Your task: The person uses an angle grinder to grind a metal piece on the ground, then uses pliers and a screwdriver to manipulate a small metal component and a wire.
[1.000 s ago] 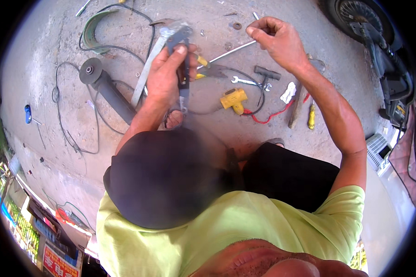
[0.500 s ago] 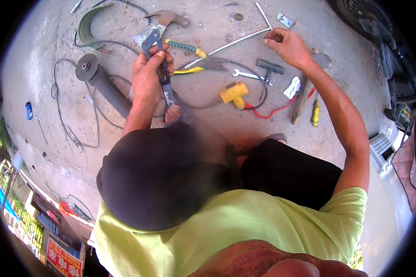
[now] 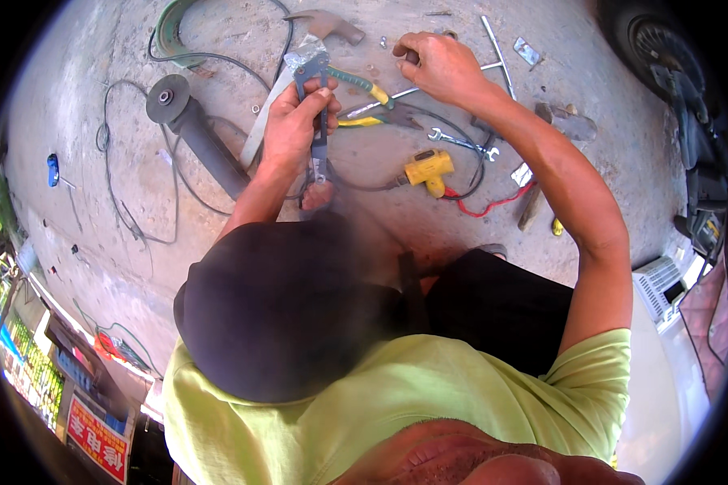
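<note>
My left hand (image 3: pixel 289 128) is closed around a dark metal hand tool (image 3: pixel 323 144) with a flat, riveted head and a long narrow body. A crumpled silvery piece (image 3: pixel 306 53) shows beside that head. To the right lie pliers-like cutters with green and yellow handles (image 3: pixel 354 81), close to my left fingers. My right hand (image 3: pixel 443 71) hovers farther right with its fingers pinched on a small dark object I cannot make out. Behind its wrist, a T-shaped metal rod (image 3: pixel 501 61) rests on the ground. A claw hammer (image 3: pixel 330 26) lies beyond both hands.
An angle grinder (image 3: pixel 206 149) and loose black cable lie left. Right of centre are a double-ended spanner (image 3: pixel 463 144), a yellow block-shaped part (image 3: pixel 429 168) and a red cord (image 3: pixel 484 212). A blue-handled tool (image 3: pixel 53 170) sits far left; a vehicle wheel (image 3: pixel 659 52) stands upper right.
My right hand has moved left, away from the T-shaped rod, toward my left hand. My left hand still grips the dark tool. The whole view has shifted slightly.
</note>
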The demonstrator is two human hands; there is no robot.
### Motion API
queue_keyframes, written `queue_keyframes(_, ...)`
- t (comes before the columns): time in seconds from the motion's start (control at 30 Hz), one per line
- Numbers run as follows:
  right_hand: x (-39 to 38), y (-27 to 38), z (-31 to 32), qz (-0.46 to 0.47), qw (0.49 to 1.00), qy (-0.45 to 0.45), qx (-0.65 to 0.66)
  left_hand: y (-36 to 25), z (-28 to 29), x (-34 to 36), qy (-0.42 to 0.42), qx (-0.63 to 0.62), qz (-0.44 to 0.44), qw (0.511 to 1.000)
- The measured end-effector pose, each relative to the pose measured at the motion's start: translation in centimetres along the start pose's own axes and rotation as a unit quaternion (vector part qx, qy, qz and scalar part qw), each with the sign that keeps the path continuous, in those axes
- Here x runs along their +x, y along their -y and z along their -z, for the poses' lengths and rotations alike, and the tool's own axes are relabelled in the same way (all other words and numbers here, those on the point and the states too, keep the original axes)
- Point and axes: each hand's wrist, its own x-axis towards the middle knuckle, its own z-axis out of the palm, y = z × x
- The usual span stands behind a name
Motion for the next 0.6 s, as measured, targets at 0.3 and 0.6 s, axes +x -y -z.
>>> queue_keyframes(0.3, 2.9, 1.0, -3.1, 0.021, 0.991, -0.046, -0.127, 0.1, -0.7, -0.3, 0.029, 0.022, 0.014, 0.999)
queue_keyframes(0.6, 2.5, 2.3, -2.5, -0.078, 0.974, -0.127, 0.173, -0.2, -0.6, 0.0, 0.014, 0.071, 0.007, 0.997)
